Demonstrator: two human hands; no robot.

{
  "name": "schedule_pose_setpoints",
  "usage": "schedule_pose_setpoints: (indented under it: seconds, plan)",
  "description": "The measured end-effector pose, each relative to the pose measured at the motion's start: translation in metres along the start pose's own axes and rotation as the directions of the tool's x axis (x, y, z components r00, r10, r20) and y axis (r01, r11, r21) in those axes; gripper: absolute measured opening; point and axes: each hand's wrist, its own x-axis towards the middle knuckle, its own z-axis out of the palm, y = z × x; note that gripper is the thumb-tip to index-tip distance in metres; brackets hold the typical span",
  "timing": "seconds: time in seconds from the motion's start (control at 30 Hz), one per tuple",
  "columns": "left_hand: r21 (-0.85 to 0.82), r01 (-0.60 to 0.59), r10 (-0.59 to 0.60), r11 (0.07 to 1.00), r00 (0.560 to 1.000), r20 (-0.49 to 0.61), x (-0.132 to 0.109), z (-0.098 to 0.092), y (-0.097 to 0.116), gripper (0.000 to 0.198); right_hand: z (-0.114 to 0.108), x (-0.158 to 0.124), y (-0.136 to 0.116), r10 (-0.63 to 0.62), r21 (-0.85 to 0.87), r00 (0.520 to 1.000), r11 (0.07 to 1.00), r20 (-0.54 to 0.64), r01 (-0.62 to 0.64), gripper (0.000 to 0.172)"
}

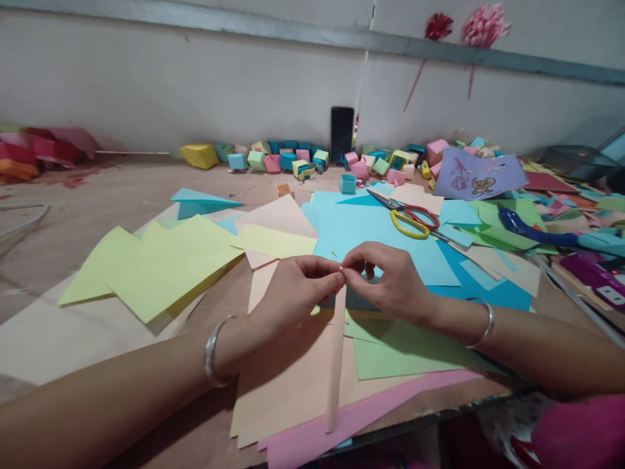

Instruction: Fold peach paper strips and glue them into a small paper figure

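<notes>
A long, narrow peach paper strip (334,365) hangs down from between my two hands over the stacked sheets. Its upper end is pinched and looks curled into a tiny roll. My left hand (310,283) is closed, thumb and forefinger on that end from the left. From the right, my right hand (383,277) pinches the same end, its fingertips almost touching the left ones. Beneath lie peach sheets (278,384), green paper (405,355) and a light blue sheet (371,238). Scissors (410,218) with one red and one yellow handle rest just beyond my right hand.
Yellow-green sheets (161,260) spread to the left. Several small folded paper boxes (288,159) line the wall beside an upright phone (342,133). On the right are a dark blue glue gun (532,228), a purple power strip (598,277) and paper scraps. A pink sheet (303,446) overhangs the front edge.
</notes>
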Motion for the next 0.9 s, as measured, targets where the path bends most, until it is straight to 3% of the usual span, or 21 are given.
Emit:
schedule_pose_setpoints:
  seconds: [0.07,0.13,0.33,0.57,0.77,0.9]
  plan:
    - [-0.022,0.022,-0.022,1.000,1.000,0.008,-0.0019,0.0016,0.0015,0.013,-0.0011,0.0010,-0.0027,-0.089,-0.076,0.996,0.993,-0.013,0.088,0.009]
    - [-0.031,0.028,-0.027,0.999,0.999,0.032,-0.0030,0.0028,0.0030,0.015,-0.0019,0.0014,-0.0047,-0.089,-0.057,0.996,0.995,-0.031,0.087,0.011]
    - [0.104,-0.066,0.066,0.992,0.998,-0.004,0.0004,0.0017,0.0068,0.016,-0.0051,0.0012,-0.0054,0.151,0.164,0.988,0.974,0.041,-0.156,0.009]
    - [0.216,-0.139,0.139,0.966,0.990,0.012,-0.0004,0.0018,0.0044,0.016,-0.0068,0.0023,-0.0069,0.053,0.068,0.998,0.996,0.038,-0.056,0.011]
    - [0.118,-0.032,0.027,0.992,0.999,0.044,-0.0017,0.0029,0.0019,0.015,-0.0073,0.0024,-0.0086,0.045,0.048,0.997,0.998,0.055,-0.048,0.013]
    - [0.017,0.037,-0.039,0.999,0.997,0.070,-0.0028,0.0015,0.0077,0.017,-0.0072,0.0018,-0.0014,0.097,0.136,0.993,0.985,0.067,-0.105,0.011]
